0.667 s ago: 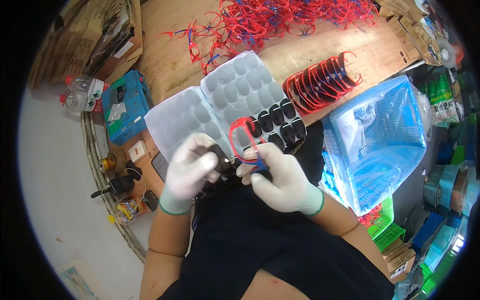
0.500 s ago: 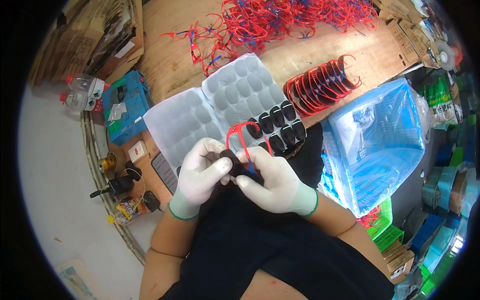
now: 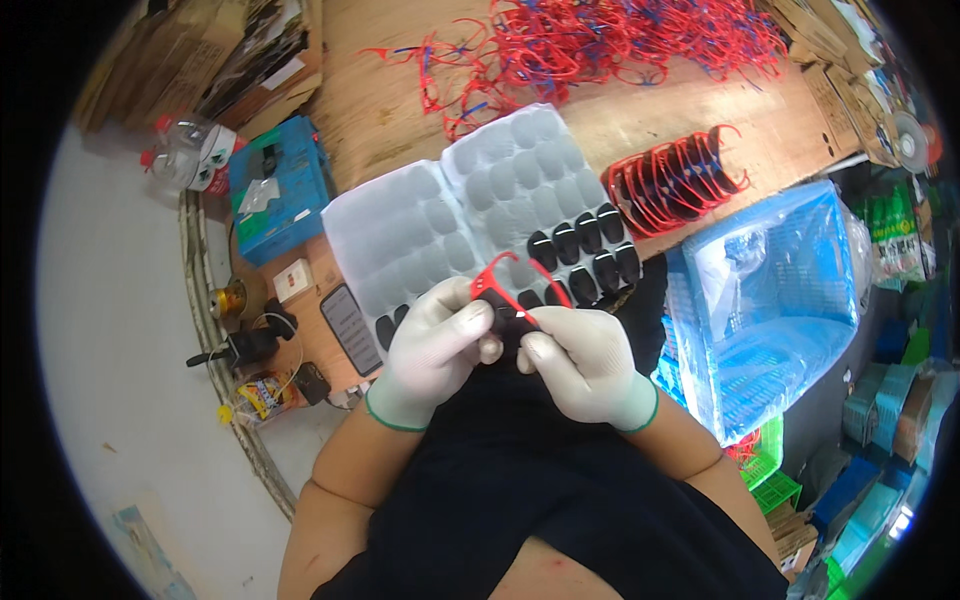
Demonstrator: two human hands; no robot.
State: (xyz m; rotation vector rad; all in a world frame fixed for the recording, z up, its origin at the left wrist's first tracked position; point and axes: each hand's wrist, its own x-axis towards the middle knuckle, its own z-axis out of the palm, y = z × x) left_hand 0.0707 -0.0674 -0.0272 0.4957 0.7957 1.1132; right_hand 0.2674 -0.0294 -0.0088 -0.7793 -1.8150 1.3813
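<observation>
Now the left hand (image 3: pixel 435 345) pinches the red glasses (image 3: pixel 487 284) too, beside a dark lens (image 3: pixel 505 318); the right hand (image 3: pixel 588 365) pinches their other end. Between the hands, their long front slopes down to the right, ear arms pointing away.

Wooden table (image 3: pixel 375 115): light brown top, faintly stained
Heap of frames (image 3: pixel 640 45): red and blue, tangled along the far side
Row of glasses (image 3: pixel 675 182): red, dark-lensed, nested near the right edge
Pocketed tray (image 3: pixel 385 215): pale grey, near side, set askew
Blue box (image 3: pixel 280 190): left of the tray
White box (image 3: pixel 293 280): small, nearer the person than the blue one
Flat device (image 3: pixel 351 328): dark-rimmed, beside the tray
</observation>
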